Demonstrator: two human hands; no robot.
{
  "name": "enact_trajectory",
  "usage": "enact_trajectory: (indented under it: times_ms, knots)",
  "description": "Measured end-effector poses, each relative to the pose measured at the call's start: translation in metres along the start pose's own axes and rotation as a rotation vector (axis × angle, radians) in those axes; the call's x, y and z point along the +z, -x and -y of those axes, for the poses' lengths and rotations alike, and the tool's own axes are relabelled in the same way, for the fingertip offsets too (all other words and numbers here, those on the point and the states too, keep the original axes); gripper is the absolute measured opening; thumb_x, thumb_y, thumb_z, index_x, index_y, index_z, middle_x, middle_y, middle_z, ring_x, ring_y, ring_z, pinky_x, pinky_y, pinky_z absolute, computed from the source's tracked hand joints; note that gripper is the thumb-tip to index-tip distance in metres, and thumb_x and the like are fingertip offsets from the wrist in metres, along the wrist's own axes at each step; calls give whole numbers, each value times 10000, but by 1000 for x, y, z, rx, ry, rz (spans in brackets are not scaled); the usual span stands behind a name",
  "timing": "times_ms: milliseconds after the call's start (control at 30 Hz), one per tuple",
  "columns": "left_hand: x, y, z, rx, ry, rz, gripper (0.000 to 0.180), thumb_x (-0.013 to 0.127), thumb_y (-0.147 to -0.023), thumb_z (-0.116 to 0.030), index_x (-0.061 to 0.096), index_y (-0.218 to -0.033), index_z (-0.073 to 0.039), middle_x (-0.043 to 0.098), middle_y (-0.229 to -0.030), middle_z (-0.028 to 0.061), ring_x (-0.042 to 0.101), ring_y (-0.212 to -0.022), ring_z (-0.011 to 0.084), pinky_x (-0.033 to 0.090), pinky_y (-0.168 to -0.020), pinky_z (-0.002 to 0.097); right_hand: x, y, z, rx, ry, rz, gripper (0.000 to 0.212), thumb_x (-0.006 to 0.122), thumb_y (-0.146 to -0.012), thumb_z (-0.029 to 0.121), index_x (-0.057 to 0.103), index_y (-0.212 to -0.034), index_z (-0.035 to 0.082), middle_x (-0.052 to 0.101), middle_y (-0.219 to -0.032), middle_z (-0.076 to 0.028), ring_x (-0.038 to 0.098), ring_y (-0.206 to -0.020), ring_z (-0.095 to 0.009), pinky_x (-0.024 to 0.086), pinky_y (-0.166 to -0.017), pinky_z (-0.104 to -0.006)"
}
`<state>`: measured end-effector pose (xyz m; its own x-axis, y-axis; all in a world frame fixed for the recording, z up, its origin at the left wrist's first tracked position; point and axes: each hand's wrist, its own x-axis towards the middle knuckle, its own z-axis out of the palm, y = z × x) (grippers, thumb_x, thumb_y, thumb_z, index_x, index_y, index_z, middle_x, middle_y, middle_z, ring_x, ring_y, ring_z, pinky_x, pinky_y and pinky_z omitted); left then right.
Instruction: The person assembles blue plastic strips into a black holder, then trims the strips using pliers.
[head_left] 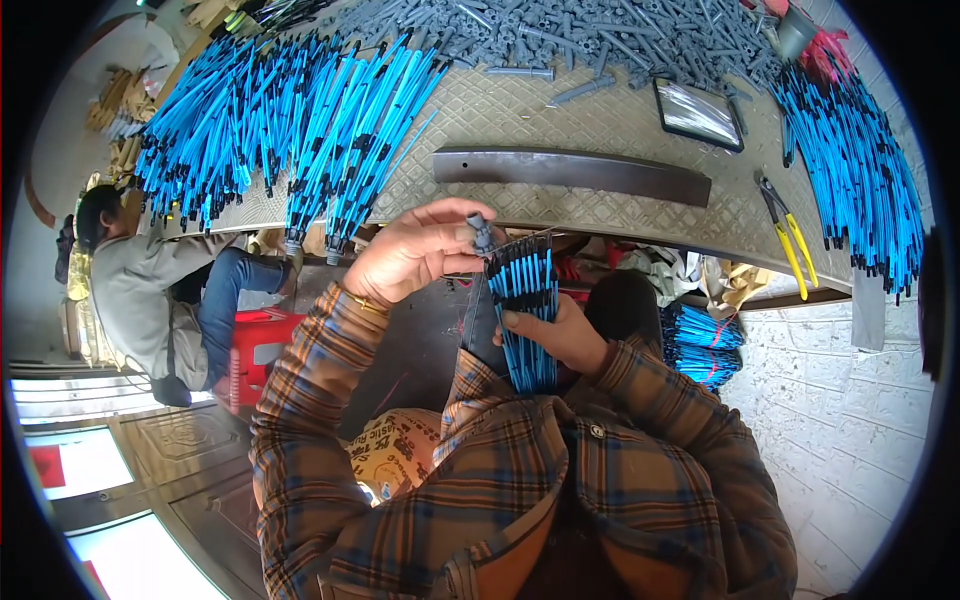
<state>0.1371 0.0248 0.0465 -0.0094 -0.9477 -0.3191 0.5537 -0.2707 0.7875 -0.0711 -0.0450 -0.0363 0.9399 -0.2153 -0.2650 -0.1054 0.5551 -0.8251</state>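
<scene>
My left hand [415, 250] pinches a small grey plastic fitting [479, 230] between thumb and fingers, just beyond the table's front edge. Close beside it on the right, my right hand [563, 337] wraps round a bundle of thin blue rods [530, 365] with black bands and tips. The bundle stands nearly upright in front of my chest, its far ends level with the fitting. A few thin dark strands stick out at its top. Whether fitting and rods touch, I cannot tell.
Grey plastic parts [610, 35] heap at the table's back. Blue rods lie in a left pile [230, 120] and right pile [850, 170]. Nearer are a dark curved bar [570, 175], a black-framed flat object [698, 113] and yellow-handled pliers [790, 240]. A person [150, 290] sits at left.
</scene>
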Motion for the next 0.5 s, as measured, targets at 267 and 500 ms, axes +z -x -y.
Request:
enact_trajectory:
  times_ms: [267,500]
  knots:
    - [5,12,-6,38,-55,-75,301,571,-852,-81,522,-1139,-6,641,-913,106,640,-834,195,532,-742,323,1,-1,1,-38,30,-26,256,621,-847,231,559,-971,16,626,-838,-73,609,-781,-146,496,-720,-281]
    - [0,16,-8,29,-146,-73,321,592,-848,-111,530,-1146,-10,621,-798,56,613,-711,154,496,-657,258,1,-1,1,-57,39,-22,254,618,-850,234,558,-977,22,622,-826,-61,604,-768,-136,494,-705,-275]
